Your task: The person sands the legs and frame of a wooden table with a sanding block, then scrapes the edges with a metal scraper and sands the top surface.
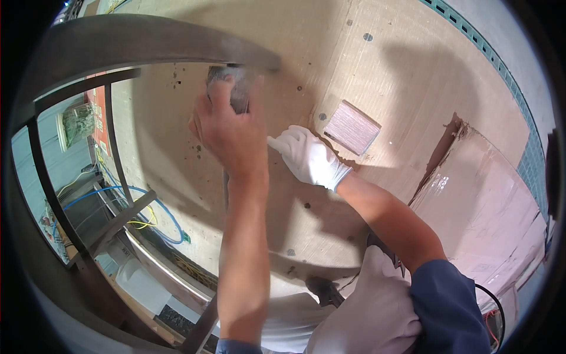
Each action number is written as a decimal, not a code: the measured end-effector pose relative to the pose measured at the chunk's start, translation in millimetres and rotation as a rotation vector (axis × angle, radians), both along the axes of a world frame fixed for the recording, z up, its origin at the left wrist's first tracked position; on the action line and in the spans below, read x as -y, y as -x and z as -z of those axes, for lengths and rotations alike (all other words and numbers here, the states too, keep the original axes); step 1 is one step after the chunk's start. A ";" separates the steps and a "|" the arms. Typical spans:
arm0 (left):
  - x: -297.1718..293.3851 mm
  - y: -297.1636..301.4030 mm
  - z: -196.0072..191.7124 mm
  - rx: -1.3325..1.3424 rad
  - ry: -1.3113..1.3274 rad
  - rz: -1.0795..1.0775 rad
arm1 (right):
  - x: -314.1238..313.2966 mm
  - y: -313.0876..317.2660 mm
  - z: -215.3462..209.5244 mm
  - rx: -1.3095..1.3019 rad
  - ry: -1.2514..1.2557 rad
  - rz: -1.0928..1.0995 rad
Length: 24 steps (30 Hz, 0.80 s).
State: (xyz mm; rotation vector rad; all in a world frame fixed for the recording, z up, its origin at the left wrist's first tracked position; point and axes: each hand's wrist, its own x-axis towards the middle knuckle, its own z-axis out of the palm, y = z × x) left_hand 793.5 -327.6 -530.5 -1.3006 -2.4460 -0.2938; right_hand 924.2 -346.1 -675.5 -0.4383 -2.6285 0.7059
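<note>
Gripping grey block (240, 94) in closed left hand (232, 130); best pressed flat to curved bar (147, 38) just beyond. Hold half-curled, gloved right hand (309, 156) clear alongside; cannot tell if gripping anything.

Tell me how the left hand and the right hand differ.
The left hand looks bare, while the right hand wears a white glove. The left hand grips a grey block; the right hand shows nothing in its grip. Both arms have blue sleeves.
</note>
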 end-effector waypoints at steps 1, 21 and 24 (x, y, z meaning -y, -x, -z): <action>5.8 -1.6 5.0 0.010 0.001 -0.002 | -2.6 -2.8 -1.1 -0.064 -0.007 0.036; 149.6 -35.0 23.4 0.028 -0.189 -0.055 | -5.9 -28.4 -6.3 -0.198 0.350 0.232; 295.1 -58.0 7.1 0.314 -0.116 -0.275 | -0.7 -39.3 -76.0 -0.092 0.466 0.153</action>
